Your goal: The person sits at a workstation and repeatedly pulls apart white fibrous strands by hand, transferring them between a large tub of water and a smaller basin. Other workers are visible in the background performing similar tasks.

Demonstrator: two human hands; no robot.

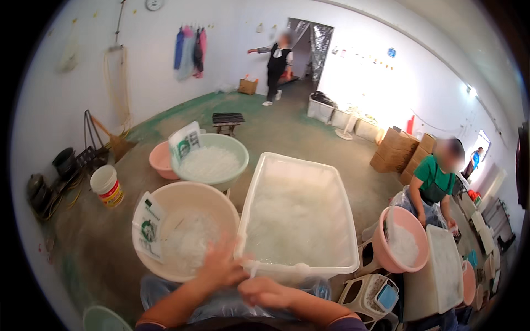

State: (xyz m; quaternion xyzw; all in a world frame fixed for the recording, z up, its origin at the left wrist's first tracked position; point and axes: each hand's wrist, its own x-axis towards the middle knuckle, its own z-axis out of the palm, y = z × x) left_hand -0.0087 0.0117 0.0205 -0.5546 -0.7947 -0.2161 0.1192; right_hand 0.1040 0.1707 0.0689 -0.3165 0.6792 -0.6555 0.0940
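Note:
My left hand [221, 265], blurred by motion, is over the right rim of a cream plastic basin [145, 256], its fingers apart. Translucent whitish material [188, 240] lies inside that basin, and a printed bag [148, 227] hangs over its left rim. Just in front of the white rectangular tub [345, 231], my right hand [267, 291] is closed around a thin whitish piece [253, 271], too blurred to name. Cloudy liquid with pale material [296, 219] fills much of the tub. Clear plastic sheeting [215, 304] covers my lap.
Beyond the cream basin stand a pale green basin [244, 159] of similar material and a pink basin [157, 163]. A bucket [105, 186] is at left, a plastic stool [356, 291] at right. A co-worker [432, 182] sits by another tub; a person [278, 66] stands near the doorway.

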